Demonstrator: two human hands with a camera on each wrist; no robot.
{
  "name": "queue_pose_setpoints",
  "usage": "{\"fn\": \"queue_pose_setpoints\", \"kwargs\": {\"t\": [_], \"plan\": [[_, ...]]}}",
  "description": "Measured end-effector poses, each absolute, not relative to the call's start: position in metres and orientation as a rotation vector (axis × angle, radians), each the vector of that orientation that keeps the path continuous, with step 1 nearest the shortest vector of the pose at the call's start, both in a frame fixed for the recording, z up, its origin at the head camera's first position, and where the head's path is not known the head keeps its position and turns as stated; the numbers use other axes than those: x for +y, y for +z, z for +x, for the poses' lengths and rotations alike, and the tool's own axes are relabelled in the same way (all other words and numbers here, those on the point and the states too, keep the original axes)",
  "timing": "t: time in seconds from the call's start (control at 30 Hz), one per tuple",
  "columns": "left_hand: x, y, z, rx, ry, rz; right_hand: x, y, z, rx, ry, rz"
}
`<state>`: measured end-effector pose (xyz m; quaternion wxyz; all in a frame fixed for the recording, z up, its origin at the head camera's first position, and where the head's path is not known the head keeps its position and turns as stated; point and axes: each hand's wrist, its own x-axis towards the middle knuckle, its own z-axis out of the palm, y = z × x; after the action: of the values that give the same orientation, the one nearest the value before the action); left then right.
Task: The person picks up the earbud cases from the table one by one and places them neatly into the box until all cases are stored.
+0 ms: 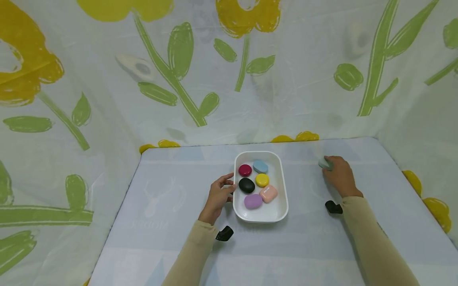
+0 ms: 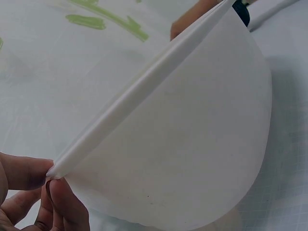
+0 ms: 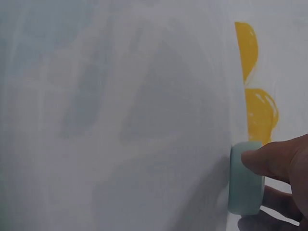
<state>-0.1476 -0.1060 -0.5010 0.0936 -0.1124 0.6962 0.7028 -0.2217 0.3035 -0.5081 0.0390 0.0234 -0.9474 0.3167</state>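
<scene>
My left hand [image 1: 216, 198] pinches the left rim of a white tray [image 1: 277, 208] between thumb and fingers; the left wrist view shows this grip close on the rim [image 2: 115, 108]. Inside the tray lie several smooth soap bars: red [image 1: 245, 170], light blue [image 1: 260, 166], yellow [image 1: 262, 180], black [image 1: 246, 185], pink [image 1: 268, 193] and purple [image 1: 253, 201]. Off to the tray's right, my right hand [image 1: 341, 176] holds a pale green soap bar [image 3: 244, 183] by its edges. Whether that bar touches the table I cannot tell.
The pale table [image 1: 171, 238] carries faint printed patterns. A white cloth with flowers [image 1: 247, 18] and green leaves [image 1: 180, 49] hangs behind it and at both sides. Black pieces [image 1: 224, 233] project from both wrists.
</scene>
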Motion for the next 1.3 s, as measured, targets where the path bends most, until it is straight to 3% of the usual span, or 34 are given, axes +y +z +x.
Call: {"fn": "queue_pose_setpoints", "kwargs": {"t": [1.3], "plan": [[-0.106, -0.505, -0.148, 2.016, 2.131, -0.319, 0.298, -0.506, -0.197, -2.906, 1.064, -0.083]]}}
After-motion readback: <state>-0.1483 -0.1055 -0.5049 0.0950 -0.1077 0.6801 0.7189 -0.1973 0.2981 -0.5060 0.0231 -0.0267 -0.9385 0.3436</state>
